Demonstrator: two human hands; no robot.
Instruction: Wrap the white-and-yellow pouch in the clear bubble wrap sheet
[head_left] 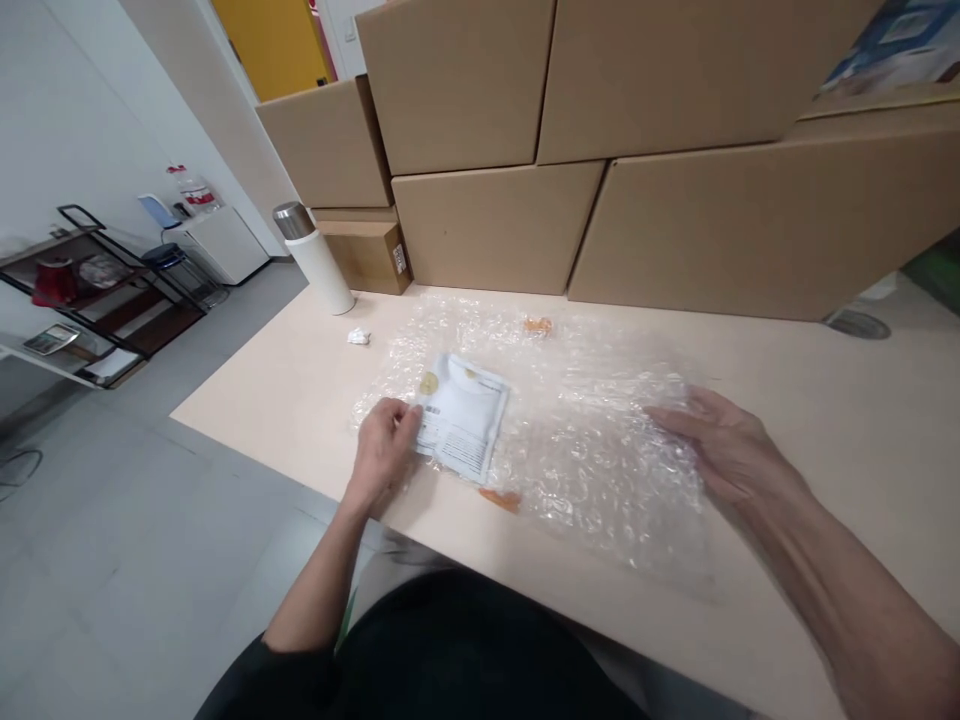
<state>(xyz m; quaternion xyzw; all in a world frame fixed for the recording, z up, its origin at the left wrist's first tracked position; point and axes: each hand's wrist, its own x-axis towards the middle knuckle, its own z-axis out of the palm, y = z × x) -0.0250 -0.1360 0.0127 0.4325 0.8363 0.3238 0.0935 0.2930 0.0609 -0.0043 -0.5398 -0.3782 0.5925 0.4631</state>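
Observation:
A sheet of clear bubble wrap (570, 420) is spread over the pale table (825, 400). A small white printed pouch (465, 412) lies on its left part. My left hand (381, 450) pinches the pouch's left edge, fingers closed on it. My right hand (724, 445) rests flat on the right side of the bubble wrap, fingers stretched out. Two orange tape bits sit at the sheet's edges, one at the back (537, 325) and one at the front (500, 498).
Stacked cardboard boxes (675, 190) line the back of the table. A white flask with a steel cap (315, 255) stands at the back left beside a small box (367, 255). A crumpled white scrap (358, 337) lies near it. A black shelf rack (97, 290) stands on the floor at left.

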